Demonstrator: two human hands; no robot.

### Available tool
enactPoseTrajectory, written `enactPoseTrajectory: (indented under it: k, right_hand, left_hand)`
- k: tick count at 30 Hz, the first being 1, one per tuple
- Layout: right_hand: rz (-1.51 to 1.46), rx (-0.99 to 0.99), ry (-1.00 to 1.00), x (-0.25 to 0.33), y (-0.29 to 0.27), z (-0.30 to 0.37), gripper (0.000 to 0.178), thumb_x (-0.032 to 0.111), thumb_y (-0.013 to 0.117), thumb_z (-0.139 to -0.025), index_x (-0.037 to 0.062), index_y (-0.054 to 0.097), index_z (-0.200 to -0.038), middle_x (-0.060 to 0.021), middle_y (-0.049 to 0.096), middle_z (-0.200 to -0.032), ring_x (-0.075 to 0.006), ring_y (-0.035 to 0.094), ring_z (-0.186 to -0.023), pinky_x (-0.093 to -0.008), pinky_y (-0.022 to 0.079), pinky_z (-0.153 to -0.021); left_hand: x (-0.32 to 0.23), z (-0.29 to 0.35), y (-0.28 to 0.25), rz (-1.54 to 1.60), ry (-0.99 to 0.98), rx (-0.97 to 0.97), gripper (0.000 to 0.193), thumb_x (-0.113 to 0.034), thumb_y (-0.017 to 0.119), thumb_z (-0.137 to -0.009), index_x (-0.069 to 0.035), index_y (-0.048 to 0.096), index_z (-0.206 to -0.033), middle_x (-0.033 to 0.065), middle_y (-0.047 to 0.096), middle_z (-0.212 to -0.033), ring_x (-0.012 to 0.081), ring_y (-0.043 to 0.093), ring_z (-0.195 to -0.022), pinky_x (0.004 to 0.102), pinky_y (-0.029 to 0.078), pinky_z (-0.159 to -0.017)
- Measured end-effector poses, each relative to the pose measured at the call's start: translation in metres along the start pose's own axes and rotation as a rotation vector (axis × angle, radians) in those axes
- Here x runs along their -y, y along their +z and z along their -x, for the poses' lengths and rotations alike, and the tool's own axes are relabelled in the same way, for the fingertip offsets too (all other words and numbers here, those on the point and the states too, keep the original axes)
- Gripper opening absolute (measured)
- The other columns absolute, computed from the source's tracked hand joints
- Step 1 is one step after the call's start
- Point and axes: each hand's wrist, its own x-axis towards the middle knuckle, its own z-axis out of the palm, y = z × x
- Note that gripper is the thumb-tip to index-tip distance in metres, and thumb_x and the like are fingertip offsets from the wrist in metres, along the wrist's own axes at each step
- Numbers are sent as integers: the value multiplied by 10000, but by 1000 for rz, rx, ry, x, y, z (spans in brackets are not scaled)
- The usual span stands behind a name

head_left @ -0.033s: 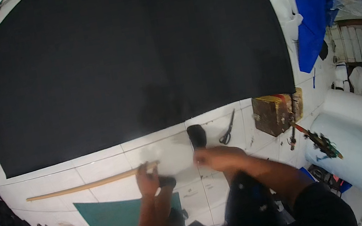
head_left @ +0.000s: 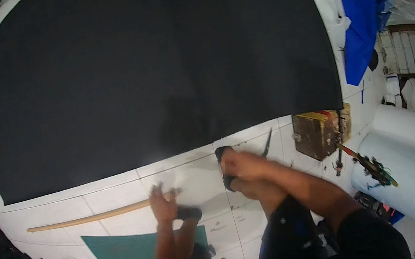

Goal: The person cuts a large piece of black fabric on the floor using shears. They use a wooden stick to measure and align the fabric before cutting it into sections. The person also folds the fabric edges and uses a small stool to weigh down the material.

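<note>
Nothing much is shifting: left hand (head_left: 162, 205) is still pressing loosely curled fingers on the wooden stick's (head_left: 98, 216) right end on the floor, while right hand (head_left: 241, 165) is gripping a black sandal (head_left: 223, 155) nearby

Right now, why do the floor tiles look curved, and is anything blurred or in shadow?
Head view: the fisheye lens bends the white tiled floor lines toward the dark rim; the black sheet shows almost no detail; a soft shadow lies beside the left hand; the right hand looks slightly soft.
</note>
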Motion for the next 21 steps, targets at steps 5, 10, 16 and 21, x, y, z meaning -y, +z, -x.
enactPoseTrajectory:
  k: [5, 10, 16, 21]
  right_hand:
    - [586, -578, 122, -126, -76, -207, 692, 567, 531, -953, 178, 376, -1503, -208, 343, -1527, -419, 329, -1409, -545, 308, -1138]
    - [910, -733, 79, -175, -80, -296, 796, 700, 445, -925, 264, 270, -1566, -143, 136, -1643, -373, 76, -1521, -624, 101, -1194]
    - [870, -740, 67, -196, -97, -302, 751, 654, 487, -929, 285, 297, -1556, -124, 170, -1637, -377, 98, -1514, -607, 93, -1198]
    - [923, -783, -420, -180, -24, -292, 749, 553, 572, -914, 117, 401, -1499, -228, 262, -1579, -415, 181, -1487, -612, 72, -1196]
  left_hand:
    - [35, -152, 83, -332, -145, -160, 822, -561, 599, -916, -71, 341, -1523, 294, 227, -1578, 461, 175, -1481, 604, 137, -1184]
    - [50, -205, 154, -443, -26, -286, 986, -677, 577, -871, -61, 235, -1561, 313, 113, -1598, 483, 92, -1491, 602, 81, -1192]
    - [60, -213, 172, -406, 18, -360, 1030, -654, 613, -843, -15, 227, -1553, 353, 84, -1586, 500, 43, -1491, 604, 55, -1185]
    - [61, -210, 163, -355, 67, -389, 1026, -693, 601, -835, -7, 289, -1532, 363, 128, -1575, 512, 87, -1481, 612, 61, -1185]
